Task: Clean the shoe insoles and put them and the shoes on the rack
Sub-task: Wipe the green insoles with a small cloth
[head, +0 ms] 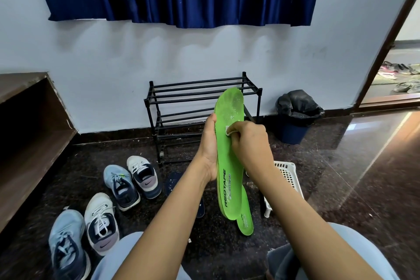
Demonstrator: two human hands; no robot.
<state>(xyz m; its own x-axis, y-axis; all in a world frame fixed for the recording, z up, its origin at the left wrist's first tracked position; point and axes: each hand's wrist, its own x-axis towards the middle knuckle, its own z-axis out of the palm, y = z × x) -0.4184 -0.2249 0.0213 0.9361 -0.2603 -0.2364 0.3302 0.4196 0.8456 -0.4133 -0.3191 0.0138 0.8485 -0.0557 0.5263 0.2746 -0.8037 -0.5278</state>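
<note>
A seated person cleans a bright green foam insole (229, 143), held nearly upright at the centre of the view. Its long axis runs from 12 to 6 o'clock, with the toe up and the printed heel down.

The left hand (210, 145) grips the insole's 9 o'clock edge at mid-length, palm against its side. The right hand (247, 141) comes in from 3 o'clock. Its fingers are curled and pinch a small white wipe (228, 130) flat against the green face, just above the middle.

From the wipe, the pale, speckled toe area lies at 12 o'clock and looks like the part left to clean. The next stroke would probably run up the long axis while the left hand steadies the insole.

The empty black metal tube rack (200, 107) stands against the wall at 12 o'clock, directly behind the insole's toe. Both hands are about equally near it.

A second green insole (245, 223) lies on the dark stone floor at 6 o'clock, partly behind the held one's heel. A dark speckled insole (173, 183) lies at 8 o'clock of the hands.

Four blue and white lace-up trainers (121, 185) wait farther out at 8 o'clock, and none is on the rack. A white slotted plastic basket (287, 179) sits at 4 o'clock, and a blue bin with a black liner (295, 118) stands at 2 o'clock.
</note>
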